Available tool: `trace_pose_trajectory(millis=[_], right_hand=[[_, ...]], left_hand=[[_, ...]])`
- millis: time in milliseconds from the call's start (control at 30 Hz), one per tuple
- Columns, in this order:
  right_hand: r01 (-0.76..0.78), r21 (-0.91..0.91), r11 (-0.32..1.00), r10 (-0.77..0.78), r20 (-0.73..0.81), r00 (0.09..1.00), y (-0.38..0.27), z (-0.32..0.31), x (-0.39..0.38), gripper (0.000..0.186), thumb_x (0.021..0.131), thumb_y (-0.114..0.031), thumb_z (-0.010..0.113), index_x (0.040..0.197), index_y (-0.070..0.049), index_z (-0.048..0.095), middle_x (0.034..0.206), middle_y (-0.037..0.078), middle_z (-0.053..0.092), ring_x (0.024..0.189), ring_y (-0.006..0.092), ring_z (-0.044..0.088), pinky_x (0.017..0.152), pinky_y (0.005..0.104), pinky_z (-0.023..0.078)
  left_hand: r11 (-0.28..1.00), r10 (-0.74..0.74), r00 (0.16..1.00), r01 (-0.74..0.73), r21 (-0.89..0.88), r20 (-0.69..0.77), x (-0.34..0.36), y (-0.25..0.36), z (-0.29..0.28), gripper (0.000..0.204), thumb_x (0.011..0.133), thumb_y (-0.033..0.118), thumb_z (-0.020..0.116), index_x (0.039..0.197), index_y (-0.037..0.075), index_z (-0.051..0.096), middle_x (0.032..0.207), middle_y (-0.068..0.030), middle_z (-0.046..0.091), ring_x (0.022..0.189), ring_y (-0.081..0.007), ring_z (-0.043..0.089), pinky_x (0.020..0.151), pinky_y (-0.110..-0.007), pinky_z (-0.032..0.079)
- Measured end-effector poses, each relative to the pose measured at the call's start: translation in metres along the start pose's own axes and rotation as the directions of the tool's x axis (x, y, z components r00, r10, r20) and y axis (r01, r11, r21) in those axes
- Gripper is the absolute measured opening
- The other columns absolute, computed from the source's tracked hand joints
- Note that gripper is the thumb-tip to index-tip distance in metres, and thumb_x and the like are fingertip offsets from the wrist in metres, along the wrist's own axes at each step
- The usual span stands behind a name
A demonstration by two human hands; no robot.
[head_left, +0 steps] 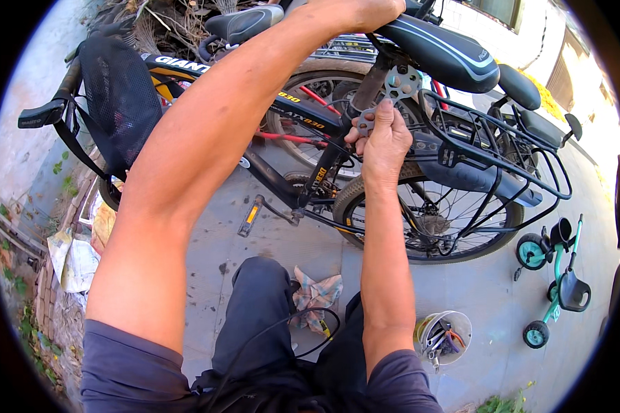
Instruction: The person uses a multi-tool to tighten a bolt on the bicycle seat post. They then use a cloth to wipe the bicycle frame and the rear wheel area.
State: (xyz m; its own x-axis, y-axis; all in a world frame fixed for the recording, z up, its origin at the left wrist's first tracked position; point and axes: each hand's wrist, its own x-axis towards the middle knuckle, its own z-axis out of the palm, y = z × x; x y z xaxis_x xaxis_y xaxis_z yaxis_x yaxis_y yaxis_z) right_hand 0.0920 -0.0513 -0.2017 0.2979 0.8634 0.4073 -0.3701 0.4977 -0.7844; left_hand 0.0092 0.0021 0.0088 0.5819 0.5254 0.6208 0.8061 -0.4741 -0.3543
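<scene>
My left hand [379,12] reaches to the upper edge of the view by the nose of the black bicycle saddle [444,51], its fingers closed on something I cannot make out. My right hand [382,141] grips a flat metal multi-hole spanner [401,82] against the seat post [370,86], just below the saddle. The black mountain bike's frame [282,193] runs leftward to a dark mesh bag [120,89] near the handlebar. A rear rack [503,165] and tyre [410,256] sit right of my right hand.
Other bicycles stand behind, one with red tubing [300,139]. A bucket of tools [461,341], cloth [317,292] and teal child's tricycle [572,292] are on the paving. Paper litter [76,265] and a brick edge [48,289] lie left. My knee [262,289] is below.
</scene>
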Motion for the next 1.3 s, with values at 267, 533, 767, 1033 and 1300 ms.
trace_pose_trajectory(millis=[267, 533, 767, 1033, 1300], right_hand=[[-0.054, -0.121, 0.991, 0.057, 0.018, 0.998, -0.013, -0.015, -0.008, 0.043, 0.104, -0.039, 0.052, 0.088, 0.0, 0.059, 0.074, 0.013, 0.068, 0.056, 0.0143, 0.067, 0.04, 0.0208, 0.041], [-0.056, -0.032, 0.998, 0.053, -0.08, 0.995, -0.025, 0.0, -0.031, 0.045, 0.107, -0.035, 0.043, 0.123, 0.003, 0.063, 0.082, 0.01, 0.07, 0.063, 0.0133, 0.066, 0.054, 0.0237, 0.052], [-0.14, 0.075, 0.987, 0.144, -0.064, 0.987, -0.025, -0.011, -0.029, 0.06, 0.105, -0.048, 0.038, 0.12, 0.004, 0.066, 0.079, 0.003, 0.059, 0.065, 0.0109, 0.055, 0.064, 0.0266, 0.052], [0.061, -0.214, 0.975, -0.092, -0.139, 0.986, -0.013, -0.012, -0.027, 0.027, 0.1, -0.026, 0.061, 0.1, 0.001, 0.06, 0.082, 0.004, 0.058, 0.073, 0.0108, 0.054, 0.068, 0.0268, 0.049], [0.335, -0.488, 0.806, -0.48, -0.209, 0.852, -0.002, -0.008, -0.022, 0.023, 0.094, -0.02, 0.068, 0.098, 0.0, 0.059, 0.089, 0.005, 0.051, 0.072, 0.0132, 0.049, 0.064, 0.0287, 0.044]], left_hand=[[0.951, -0.24, 0.971, 0.238, -0.196, 0.014, -0.005, 0.008, -0.007, 0.058, 0.094, 0.044, 0.046, 0.086, -0.008, 0.072, 0.093, -0.0296, 0.069, 0.092, -0.0437, 0.067, 0.087, -0.049, 0.05], [0.971, -0.202, 0.979, 0.203, -0.124, 0.018, -0.002, 0.001, -0.002, 0.058, 0.094, 0.043, 0.046, 0.08, -0.006, 0.073, 0.087, -0.0276, 0.069, 0.089, -0.044, 0.067, 0.086, -0.049, 0.05], [0.937, -0.311, 0.95, 0.3, -0.177, -0.039, 0.0, 0.004, 0.004, 0.057, 0.094, 0.045, 0.048, 0.086, -0.005, 0.074, 0.094, -0.0304, 0.069, 0.096, -0.0452, 0.066, 0.087, -0.05, 0.05], [0.943, -0.266, 0.964, 0.264, -0.203, 0.018, -0.007, 0.006, -0.007, 0.057, 0.094, 0.046, 0.05, 0.089, -0.006, 0.073, 0.099, -0.0323, 0.068, 0.098, -0.0451, 0.066, 0.089, -0.05, 0.051], [0.94, -0.287, 0.958, 0.284, -0.19, 0.012, -0.003, 0.004, -0.003, 0.057, 0.093, 0.045, 0.049, 0.088, -0.006, 0.073, 0.099, -0.0326, 0.068, 0.098, -0.0453, 0.066, 0.088, -0.05, 0.051]])
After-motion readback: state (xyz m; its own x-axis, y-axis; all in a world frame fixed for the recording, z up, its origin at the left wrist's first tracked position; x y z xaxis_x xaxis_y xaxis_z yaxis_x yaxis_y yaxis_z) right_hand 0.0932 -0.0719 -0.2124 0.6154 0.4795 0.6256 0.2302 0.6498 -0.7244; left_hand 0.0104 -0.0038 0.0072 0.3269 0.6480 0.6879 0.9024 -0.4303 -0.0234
